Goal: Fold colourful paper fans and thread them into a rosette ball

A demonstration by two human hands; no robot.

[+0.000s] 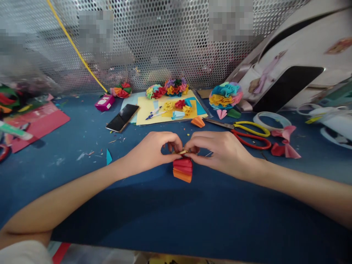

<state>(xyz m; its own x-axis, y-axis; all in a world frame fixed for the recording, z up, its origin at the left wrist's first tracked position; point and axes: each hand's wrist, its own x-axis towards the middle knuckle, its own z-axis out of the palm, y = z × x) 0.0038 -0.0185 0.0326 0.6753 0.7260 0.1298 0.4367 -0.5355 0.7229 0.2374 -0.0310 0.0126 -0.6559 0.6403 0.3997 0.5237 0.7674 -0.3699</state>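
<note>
In the middle of the head view my left hand [156, 148] and my right hand [218, 152] meet fingertip to fingertip over the blue table. Between them hangs a strip of pleated red and orange paper [183, 170]. Both hands pinch a small yellowish folded piece [183, 151] at its top edge; the fingers partly hide it. A thin, shiny, needle-like piece [209, 154] juts out beside my right fingers, too fine to name surely. Close to my right hand lie scissors [251, 135] with one yellow and one red handle, and an orange pleated paper [198, 121].
A phone [123, 117], a purple box [105, 102], yellow sheets [141, 110] and pens [154, 113] lie behind my hands. Paper flowers [226, 96] stand against the perforated metal panel [165, 40]. To the right are a tape roll [272, 121], pink papers [286, 146] and a pale backpack [297, 44].
</note>
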